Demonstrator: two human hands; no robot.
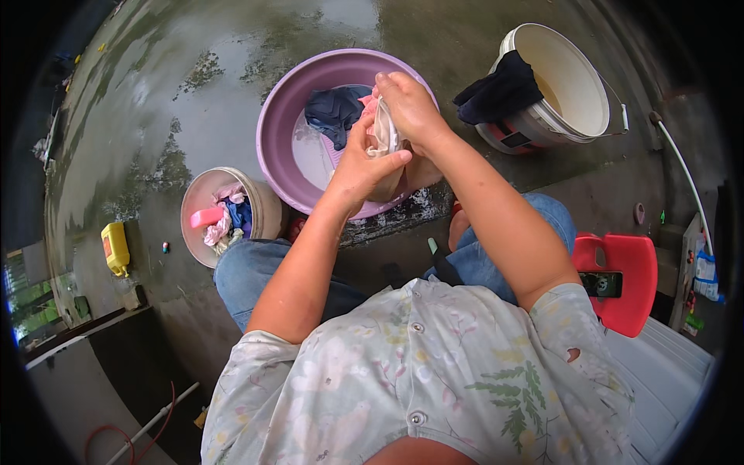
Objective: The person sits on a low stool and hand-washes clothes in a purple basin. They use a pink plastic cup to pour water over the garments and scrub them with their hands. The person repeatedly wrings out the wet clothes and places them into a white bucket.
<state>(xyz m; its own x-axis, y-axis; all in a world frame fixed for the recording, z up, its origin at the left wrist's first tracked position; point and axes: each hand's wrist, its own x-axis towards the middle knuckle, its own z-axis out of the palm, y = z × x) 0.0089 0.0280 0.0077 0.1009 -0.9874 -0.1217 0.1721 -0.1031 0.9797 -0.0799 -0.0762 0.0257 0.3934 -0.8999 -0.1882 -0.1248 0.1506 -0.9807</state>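
Over the near right side of a purple plastic basin (273, 125) both hands grip one light cream cloth (383, 131). My left hand (363, 168) holds its near side, thumb pointing right. My right hand (410, 107) has the far side, fingers partly hidden from view. Pink fabric (368, 104) shows just behind the cloth; whether it is part of the same piece I cannot tell. A dark blue wet garment (334, 113) lies in the basin, against a pink ridged washboard (331, 152) that is mostly covered.
A white bucket (587, 75) with murky water stands far right, a black cloth (503, 87) over its rim. At left, a smaller bucket (192, 232) holds clothes and a pink object (207, 217). Nearby lies a yellow bottle (116, 247). A red stool (636, 279) carries a phone (601, 285). The concrete floor (221, 116) is wet.
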